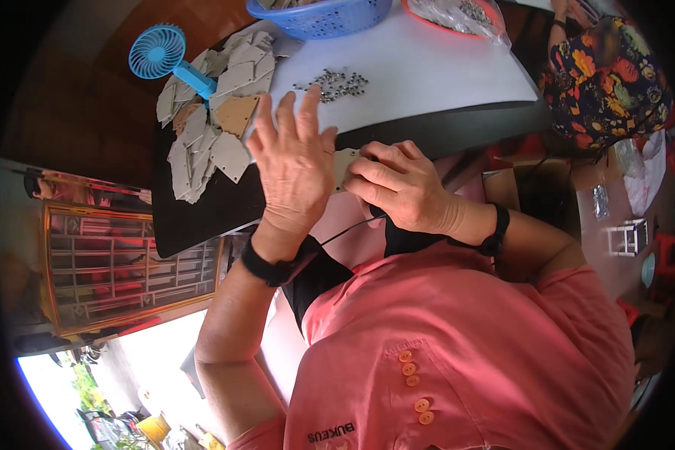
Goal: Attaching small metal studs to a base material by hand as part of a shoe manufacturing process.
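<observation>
Near the metal bits (337, 85), your left hand (292, 169) spreads open and empty. Beside it, your curled right hand (403, 184) pinches a pale card (342, 168).

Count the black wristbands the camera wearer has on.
2. The left wristband circles the wrist of the open left hand; the right wristband circles that of the right hand, holding a pale piece.

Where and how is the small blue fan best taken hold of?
Probably around its slim blue handle, from above on the person's side: that stretch lies uncovered between the wider round head and the grey pieces by its lower end.
</observation>
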Demonstrator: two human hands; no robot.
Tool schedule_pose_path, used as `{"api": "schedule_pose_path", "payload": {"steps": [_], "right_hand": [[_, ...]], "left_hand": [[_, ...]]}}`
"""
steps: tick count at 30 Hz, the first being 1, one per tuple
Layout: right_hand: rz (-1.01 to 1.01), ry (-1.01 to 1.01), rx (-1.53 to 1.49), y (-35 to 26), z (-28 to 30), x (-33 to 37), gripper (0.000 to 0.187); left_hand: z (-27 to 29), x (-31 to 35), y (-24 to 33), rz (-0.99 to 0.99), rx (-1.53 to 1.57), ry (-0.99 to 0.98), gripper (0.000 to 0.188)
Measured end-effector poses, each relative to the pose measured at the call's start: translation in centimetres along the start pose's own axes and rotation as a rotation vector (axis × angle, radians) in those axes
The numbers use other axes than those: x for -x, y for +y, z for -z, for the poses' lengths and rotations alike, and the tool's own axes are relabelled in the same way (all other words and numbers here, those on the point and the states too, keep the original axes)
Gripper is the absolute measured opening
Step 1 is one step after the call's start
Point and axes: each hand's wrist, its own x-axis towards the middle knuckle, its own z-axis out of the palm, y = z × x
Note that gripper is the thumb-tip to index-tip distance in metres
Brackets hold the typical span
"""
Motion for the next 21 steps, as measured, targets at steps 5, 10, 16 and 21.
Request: {"api": "schedule_pose_path", "payload": {"steps": [5,10,16,21], "right_hand": [[0.01,0.048,-0.018,0.4,-0.2,0.4,0.021],[-0.003,0.085,-0.024,0.6,-0.5,0.9,0.021],[-0.006,0.101,-0.073,0.4,-0.5,0.8,0.022],[-0.008,0.083,-0.075,1.0,-0.4,1.3,0.025]], "left_hand": [[-1.4,0.5,-0.1,0.0,-0.093,-0.142,0.072],[0.4,-2.8,-1.3,0.083,0.054,-0.005,0.065],[-1.6,-1.0,-1.6,-0.062,-0.105,-0.111,0.085],[1.5,-6.1,-0.3,-0.14,-0.019,0.062,0.077]]}}
